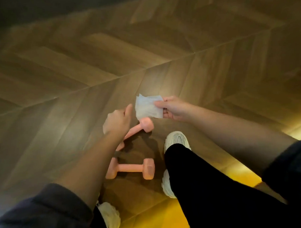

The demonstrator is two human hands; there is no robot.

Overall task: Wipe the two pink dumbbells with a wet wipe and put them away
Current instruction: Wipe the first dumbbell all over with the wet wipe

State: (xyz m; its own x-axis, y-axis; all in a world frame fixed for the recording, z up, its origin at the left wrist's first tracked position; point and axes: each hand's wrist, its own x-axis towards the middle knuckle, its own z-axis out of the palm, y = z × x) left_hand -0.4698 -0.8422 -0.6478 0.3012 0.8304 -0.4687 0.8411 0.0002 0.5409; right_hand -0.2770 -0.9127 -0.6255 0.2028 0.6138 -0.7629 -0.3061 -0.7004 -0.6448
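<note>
On the wood floor (pixel 58 83), between the person's feet: two pink dumbbells, both lying flat and a little apart. Near dumbbell (pixel 131 167) lies crosswise, with its right head just beside a white shoe (pixel 176 140). Far dumbbell (pixel 146 125) is angled, its lower-left end hidden under the left forearm.

Right hand (pixel 175 109) is up above the floor, pinching the wipe (pixel 146 107) by its right edge between thumb and curled fingers. The wipe is white, crumpled and partly spread, and it hangs over the far dumbbell's upper head, not touching it.

Left hand (pixel 117 122) holds nothing. It's loose, back toward the camera, with one digit stretched toward the wipe and its tip just beside the left edge. Motion blur, so I can't tell if they touch.

A black trouser leg (pixel 209 180) crosses the shoe.
</note>
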